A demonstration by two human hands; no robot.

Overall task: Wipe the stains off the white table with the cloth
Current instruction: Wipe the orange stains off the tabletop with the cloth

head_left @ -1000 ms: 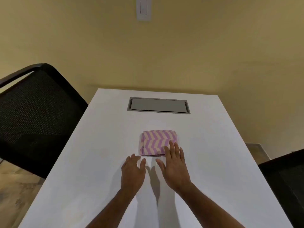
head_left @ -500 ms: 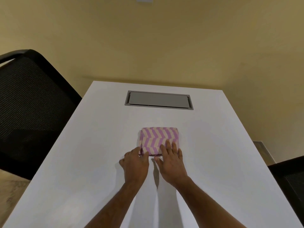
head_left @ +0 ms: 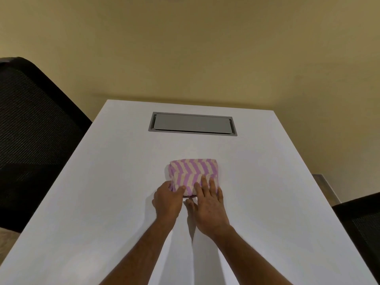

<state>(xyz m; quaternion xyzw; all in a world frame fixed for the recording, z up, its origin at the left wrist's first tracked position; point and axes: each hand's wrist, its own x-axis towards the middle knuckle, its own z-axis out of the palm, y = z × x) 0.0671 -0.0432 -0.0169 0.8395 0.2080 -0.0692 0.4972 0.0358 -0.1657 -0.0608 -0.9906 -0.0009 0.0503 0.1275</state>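
Note:
A folded cloth (head_left: pixel 193 171) with purple and cream zigzag stripes lies near the middle of the white table (head_left: pixel 107 182). My left hand (head_left: pixel 167 201) grips the cloth's near left corner, thumb on top, and that corner is lifted a little. My right hand (head_left: pixel 207 204) lies flat with its fingers pressing on the cloth's near right edge. I cannot make out any stains on the table surface.
A grey cable hatch (head_left: pixel 192 124) is set into the table beyond the cloth. A black mesh chair (head_left: pixel 35 140) stands at the left, another black chair (head_left: pixel 362 227) at the right. A yellow wall runs behind the table's far edge.
Both hands moved forward from the bare table onto the cloth. The left hand closed on the near left corner and the right hand's fingers slid further over the near edge.

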